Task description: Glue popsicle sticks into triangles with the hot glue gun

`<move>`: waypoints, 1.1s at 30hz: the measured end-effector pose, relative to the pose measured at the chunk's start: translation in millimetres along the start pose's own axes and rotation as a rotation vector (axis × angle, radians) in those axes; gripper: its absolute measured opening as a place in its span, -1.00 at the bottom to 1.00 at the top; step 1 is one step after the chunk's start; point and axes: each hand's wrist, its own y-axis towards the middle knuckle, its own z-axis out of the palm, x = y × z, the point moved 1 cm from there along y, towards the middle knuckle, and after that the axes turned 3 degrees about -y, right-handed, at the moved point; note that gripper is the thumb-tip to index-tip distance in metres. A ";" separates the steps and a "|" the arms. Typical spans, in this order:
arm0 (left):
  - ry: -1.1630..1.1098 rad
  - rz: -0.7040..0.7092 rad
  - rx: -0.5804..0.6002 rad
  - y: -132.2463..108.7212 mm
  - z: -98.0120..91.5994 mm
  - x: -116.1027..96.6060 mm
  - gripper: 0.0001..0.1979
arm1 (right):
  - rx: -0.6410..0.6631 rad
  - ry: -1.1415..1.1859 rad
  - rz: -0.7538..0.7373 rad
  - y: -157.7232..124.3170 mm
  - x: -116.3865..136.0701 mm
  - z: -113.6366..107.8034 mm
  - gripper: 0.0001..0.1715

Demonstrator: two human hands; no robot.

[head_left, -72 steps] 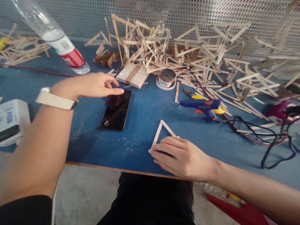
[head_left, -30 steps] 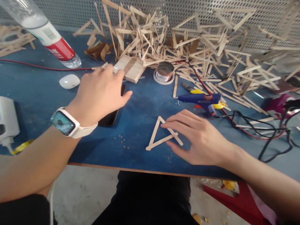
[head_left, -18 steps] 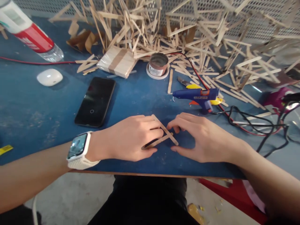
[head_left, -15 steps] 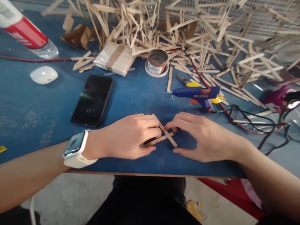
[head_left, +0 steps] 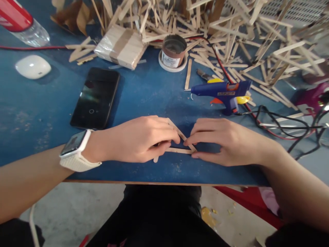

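Observation:
Several popsicle sticks lie low over the blue table between my hands. One slanting popsicle stick (head_left: 181, 133) meets a level popsicle stick (head_left: 179, 150) at a corner on the right. The end of a third popsicle stick (head_left: 156, 159) pokes out below my left hand (head_left: 141, 139), which has a watch (head_left: 77, 147) on its wrist. My left fingers are curled and closed on the sticks, hiding their left parts. At the right corner, my right hand (head_left: 223, 140) grips the stick ends between its thumb and fingertips.
A blue glue gun (head_left: 221, 91) rests beyond my right hand, its black cord (head_left: 282, 125) looping rightward. A phone (head_left: 95, 97), a white case (head_left: 33, 67), a wrapped stick pack (head_left: 120, 46) and a round pot (head_left: 173, 53) stand further back. Loose sticks (head_left: 231, 37) heap up behind.
The loose crossing of the two sticks has become a corner with their right ends together. My right thumb and fingers have closed onto that corner. The view has tipped down slightly.

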 end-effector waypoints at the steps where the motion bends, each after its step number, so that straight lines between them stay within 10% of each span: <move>1: -0.026 -0.011 0.007 0.0 -2.6 0.7 -0.75 | -0.004 0.000 0.002 0.1 0.1 0.5 -0.90; 10: -0.135 -0.031 0.169 -1.5 -16.6 11.0 -0.71 | -0.017 0.020 0.001 1.3 1.3 3.8 -0.88; 33: -0.091 0.120 0.133 -0.3 -7.0 13.3 -0.84 | 0.022 0.166 -0.008 -1.3 -0.7 -2.3 -0.82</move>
